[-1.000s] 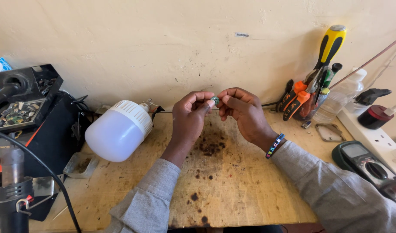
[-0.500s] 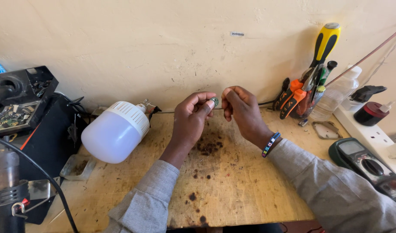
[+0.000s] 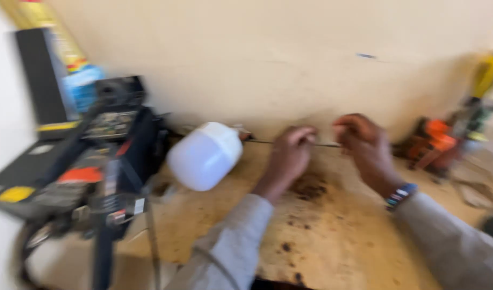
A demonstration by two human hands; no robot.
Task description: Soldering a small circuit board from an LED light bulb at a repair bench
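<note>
The view is heavily blurred by motion. My left hand and my right hand are raised over the stained wooden bench, fingers curled, fingertips facing each other a short gap apart. A thin dark wire crosses that gap near the wall. The blur hides whether either hand pinches anything. A large white bulb lies on its side just left of my left hand. I wear grey sleeves, with a beaded band on the right wrist.
Black equipment with a circuit board and cables fills the left side. Orange-handled tools and a yellow screwdriver handle lean on the wall at the right. A beige wall runs close behind the bench.
The camera has swung left, so the hands and tools sit further right in view. My fingertips, which were together on a small metal part, are now slightly apart.
</note>
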